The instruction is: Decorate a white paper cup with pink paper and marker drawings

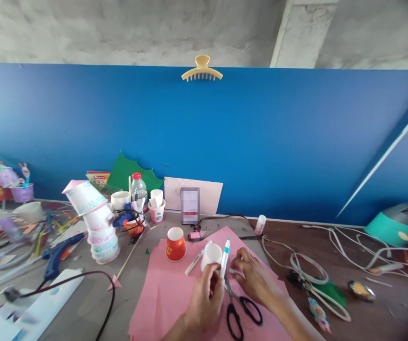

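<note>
My left hand (pixel 206 296) is closed around a white marker (pixel 226 255) with a teal end that points up. Just behind it stands a white paper cup (pixel 211 253) on stacked pink paper (pixel 168 293). To the right, my right hand (pixel 252 277) is curled with its fingertips together; whatever lies in them is hidden. Below and between the hands are scissors (pixel 239 310) with black handles. A slim white pen (pixel 194 263) lies left of the white cup. Farther left, a red paper cup (pixel 176 244) stands on the pink sheets.
A leaning stack of decorated cups (pixel 101 227), a blue glue gun (pixel 53 258) and a black cord (pixel 110 303) lie left. A phone (pixel 190 206) stands at the back. A glue stick (pixel 260 225) and white cables (pixel 308 267) are right. A blue partition (pixel 261 132) rises behind.
</note>
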`<state>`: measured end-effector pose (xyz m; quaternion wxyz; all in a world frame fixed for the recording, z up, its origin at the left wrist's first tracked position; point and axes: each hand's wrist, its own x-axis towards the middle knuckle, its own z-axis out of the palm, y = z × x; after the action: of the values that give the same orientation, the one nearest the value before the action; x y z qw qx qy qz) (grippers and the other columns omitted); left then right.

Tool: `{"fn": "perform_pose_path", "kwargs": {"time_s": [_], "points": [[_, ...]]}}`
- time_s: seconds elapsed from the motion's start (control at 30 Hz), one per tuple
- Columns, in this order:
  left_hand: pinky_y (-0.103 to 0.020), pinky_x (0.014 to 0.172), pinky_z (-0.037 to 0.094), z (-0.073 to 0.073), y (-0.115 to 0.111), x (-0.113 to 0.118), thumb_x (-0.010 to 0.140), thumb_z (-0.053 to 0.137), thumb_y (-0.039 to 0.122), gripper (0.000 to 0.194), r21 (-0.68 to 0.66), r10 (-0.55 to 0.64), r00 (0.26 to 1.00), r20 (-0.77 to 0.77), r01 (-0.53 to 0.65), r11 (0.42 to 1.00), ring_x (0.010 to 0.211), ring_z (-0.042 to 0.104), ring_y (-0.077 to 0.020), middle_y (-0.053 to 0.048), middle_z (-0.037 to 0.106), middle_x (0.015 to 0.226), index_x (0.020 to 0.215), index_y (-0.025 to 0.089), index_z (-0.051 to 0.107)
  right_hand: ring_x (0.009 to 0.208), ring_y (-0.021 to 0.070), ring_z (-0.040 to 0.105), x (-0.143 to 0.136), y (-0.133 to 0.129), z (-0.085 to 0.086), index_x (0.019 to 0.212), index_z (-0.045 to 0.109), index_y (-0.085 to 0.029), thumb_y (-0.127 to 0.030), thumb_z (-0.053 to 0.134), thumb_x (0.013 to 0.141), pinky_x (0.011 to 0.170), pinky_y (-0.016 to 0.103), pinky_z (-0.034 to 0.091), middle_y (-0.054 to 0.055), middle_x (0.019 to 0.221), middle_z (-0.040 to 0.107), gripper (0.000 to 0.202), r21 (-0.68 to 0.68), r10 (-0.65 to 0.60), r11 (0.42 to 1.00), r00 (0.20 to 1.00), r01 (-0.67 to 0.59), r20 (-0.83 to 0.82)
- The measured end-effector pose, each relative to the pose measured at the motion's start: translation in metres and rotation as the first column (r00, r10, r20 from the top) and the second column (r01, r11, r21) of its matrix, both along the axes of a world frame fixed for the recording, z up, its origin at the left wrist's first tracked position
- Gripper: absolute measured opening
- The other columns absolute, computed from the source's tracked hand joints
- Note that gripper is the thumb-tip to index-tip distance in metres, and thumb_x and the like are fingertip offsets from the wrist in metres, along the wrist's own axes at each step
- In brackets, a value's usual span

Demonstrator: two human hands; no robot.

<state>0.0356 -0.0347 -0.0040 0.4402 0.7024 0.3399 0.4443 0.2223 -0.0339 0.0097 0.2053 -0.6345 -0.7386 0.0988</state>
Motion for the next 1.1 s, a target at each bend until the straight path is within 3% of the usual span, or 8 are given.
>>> {"fn": "perform_pose_path", "kwargs": {"time_s": [0.07,0.13,0.2,0.3,0.43,0.5,0.63,1.1], "points": [[-0.022,0.055,0.038,0.0,0.001,0.0,0.095,0.043,0.033,0.02,-0.01,0.001,1.0,0.005,-0.001,1.0,0.061,0.048,-0.0125,-0.001,0.056,0.071,0.097,0.018,0.056,0.088,0.0239,0.062,0.001,0.002,0.001,0.082,0.064,-0.022,-0.019,0.052,0.083,0.082,0.037,0.048,0.008,0.095,0.061,0.013,0.134,0.019,0.991,0.984,0.005,-0.177],[-0.023,0.057,0.041,0.0,0.001,0.001,0.095,0.044,0.036,0.023,-0.014,-0.001,1.0,0.012,0.001,1.0,0.064,0.051,-0.0133,-0.003,0.06,0.075,0.098,0.017,0.057,0.086,0.024,0.063,0.004,0.005,0.005,0.086,0.064,-0.023,-0.028,0.051,0.088,0.079,0.037,0.049,0.007,0.091,0.065,0.014,0.207,0.032,0.976,0.9,0.065,-0.435],[-0.023,0.06,0.044,0.0,0.001,0.002,0.095,0.045,0.037,0.025,-0.008,0.007,1.0,0.008,-0.007,1.0,0.066,0.054,-0.0142,-0.005,0.063,0.078,0.101,0.017,0.059,0.077,0.0232,0.063,0.009,0.007,0.01,0.091,0.066,-0.022,-0.039,0.054,0.089,0.072,0.035,0.05,0.006,0.08,0.066,0.021,0.168,0.013,0.976,0.741,0.135,-0.672],[-0.025,0.065,0.047,0.002,0.002,0.002,0.094,0.047,0.037,0.026,0.015,0.034,0.999,-0.012,-0.034,0.999,0.07,0.058,-0.0157,-0.006,0.066,0.081,0.102,0.016,0.062,0.067,0.0201,0.059,0.016,0.009,0.017,0.089,0.07,-0.019,-0.052,0.07,0.076,0.067,0.033,0.048,0.002,0.067,0.062,0.035,0.049,-0.056,0.977,0.471,0.208,-0.88],[-0.027,0.07,0.048,0.004,0.002,0.0,0.095,0.044,0.034,0.027,0.046,0.03,0.999,-0.042,-0.028,0.999,0.075,0.06,-0.0172,-0.008,0.069,0.088,0.103,0.017,0.063,0.059,0.0135,0.051,0.015,0.007,0.024,0.086,0.07,-0.021,-0.045,0.083,0.066,0.062,0.028,0.044,-0.004,0.059,0.054,0.034,-0.062,-0.071,0.986,0.054,0.153,-0.996],[-0.027,0.07,0.047,0.004,0.002,0.0,0.096,0.042,0.033,0.027,0.05,0.021,0.998,-0.065,-0.018,0.999,0.075,0.06,-0.0174,-0.008,0.069,0.088,0.102,0.017,0.063,0.054,0.0108,0.045,0.013,0.006,0.026,0.081,0.068,-0.021,-0.04,0.085,0.065,0.059,0.027,0.042,-0.006,0.055,0.049,0.03,-0.074,-0.067,0.992,-0.064,0.102,-0.996],[-0.026,0.067,0.046,0.004,0.003,0.0,0.094,0.043,0.031,0.025,0.07,0.0,0.993,-0.115,0.008,0.998,0.071,0.058,-0.017,-0.006,0.067,0.08,0.1,0.017,0.063,0.049,0.009,0.039,0.01,0.007,0.025,0.072,0.063,-0.02,-0.041,0.084,0.066,0.057,0.027,0.041,-0.007,0.053,0.044,0.03,-0.069,-0.062,0.994,-0.089,0.08,-0.994],[-0.027,0.067,0.047,0.009,0.001,-0.001,0.092,0.043,0.022,0.023,0.113,-0.019,0.987,-0.162,0.038,0.993,0.072,0.061,-0.0177,-0.006,0.069,0.083,0.099,0.019,0.064,0.049,0.0094,0.036,0.012,0.006,0.031,0.068,0.064,-0.02,-0.039,0.085,0.065,0.054,0.027,0.037,-0.007,0.054,0.042,0.029,-0.069,-0.065,0.994,-0.06,0.08,-0.996]]}}
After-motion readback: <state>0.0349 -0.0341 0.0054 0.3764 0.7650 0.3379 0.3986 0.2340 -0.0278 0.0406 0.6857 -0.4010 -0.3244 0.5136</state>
